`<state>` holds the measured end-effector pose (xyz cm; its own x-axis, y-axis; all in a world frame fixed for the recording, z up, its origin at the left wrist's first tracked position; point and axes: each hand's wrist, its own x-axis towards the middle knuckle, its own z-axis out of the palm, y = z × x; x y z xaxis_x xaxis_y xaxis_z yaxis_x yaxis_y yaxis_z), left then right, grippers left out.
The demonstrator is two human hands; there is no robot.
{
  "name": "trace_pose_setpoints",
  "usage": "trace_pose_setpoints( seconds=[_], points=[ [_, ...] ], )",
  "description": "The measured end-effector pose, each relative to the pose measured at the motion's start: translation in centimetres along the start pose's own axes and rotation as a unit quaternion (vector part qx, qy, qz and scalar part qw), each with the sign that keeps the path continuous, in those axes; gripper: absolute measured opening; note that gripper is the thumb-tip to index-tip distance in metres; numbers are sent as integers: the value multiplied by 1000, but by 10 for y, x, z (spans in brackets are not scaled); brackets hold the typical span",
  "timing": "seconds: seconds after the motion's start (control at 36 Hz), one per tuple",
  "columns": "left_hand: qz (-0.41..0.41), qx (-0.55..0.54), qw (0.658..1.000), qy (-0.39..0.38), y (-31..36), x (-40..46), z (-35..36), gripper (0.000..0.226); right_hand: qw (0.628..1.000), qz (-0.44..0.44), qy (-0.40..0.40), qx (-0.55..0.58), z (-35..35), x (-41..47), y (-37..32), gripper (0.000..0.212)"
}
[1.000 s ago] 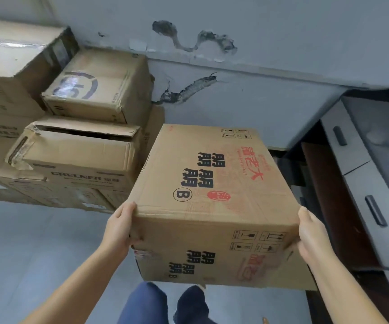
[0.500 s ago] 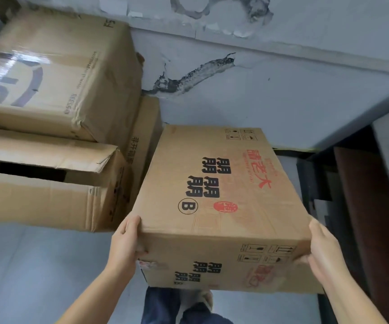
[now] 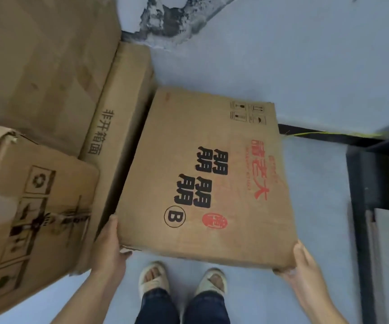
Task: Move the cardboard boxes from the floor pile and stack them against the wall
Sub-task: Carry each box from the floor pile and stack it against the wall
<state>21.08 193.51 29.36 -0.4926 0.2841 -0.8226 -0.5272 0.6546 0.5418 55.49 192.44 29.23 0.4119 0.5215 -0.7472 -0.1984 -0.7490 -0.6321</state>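
I hold a brown cardboard box [image 3: 212, 174] printed with black characters, a circled B and red marks, seen from above and low over the pale floor [image 3: 317, 195]. My left hand [image 3: 107, 251] grips its near left corner, and my right hand [image 3: 303, 270] grips its near right corner with the fingers tucked under. The box's left edge lies close beside a narrow upright box [image 3: 118, 108] of the stack. Its far edge points at the wall [image 3: 305, 54].
A large box [image 3: 43, 66] and a box with handling symbols [image 3: 32, 218] stand stacked on the left. Dark furniture [image 3: 380, 206] borders the right side. My sandalled feet [image 3: 153, 279] stand just behind the held box. The wall paint is cracked near the top.
The box has come down and forward toward the floor beside the stack. My view has tilted steeply down, so my feet now show. Both hands keep their hold.
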Motion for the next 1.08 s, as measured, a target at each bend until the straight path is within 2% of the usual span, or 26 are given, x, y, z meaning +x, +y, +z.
trace_pose_setpoints(
  seconds=[0.06,0.14,0.25,0.39,0.56,0.72,0.86,0.94,1.08],
  points=[
    [-56,-16,998,18,-18,16,-4,55,999,25,-32,1,4,11,15,43],
    [-143,-127,981,-29,-36,25,0,49,997,56,-44,-15,18,27,28,34],
    [-130,-180,975,-16,-38,30,10,34,997,59,-37,-38,38,43,19,35],
    [-133,-180,973,-60,-24,53,18,42,996,48,-72,-22,45,60,-10,36],
    [-140,-191,968,-78,-23,68,26,42,996,54,-71,-11,53,70,-22,37],
    [-112,-119,983,-78,-23,54,22,39,994,54,-67,-62,48,64,-20,37],
    [-96,2,994,-61,-5,22,21,45,988,54,-70,-125,51,35,-39,43],
    [-41,93,992,-78,16,-11,17,47,981,8,-87,-175,50,1,-63,47],
    [60,203,966,-148,80,-101,10,40,959,-90,-149,-224,34,-83,-119,53]
  ],
)
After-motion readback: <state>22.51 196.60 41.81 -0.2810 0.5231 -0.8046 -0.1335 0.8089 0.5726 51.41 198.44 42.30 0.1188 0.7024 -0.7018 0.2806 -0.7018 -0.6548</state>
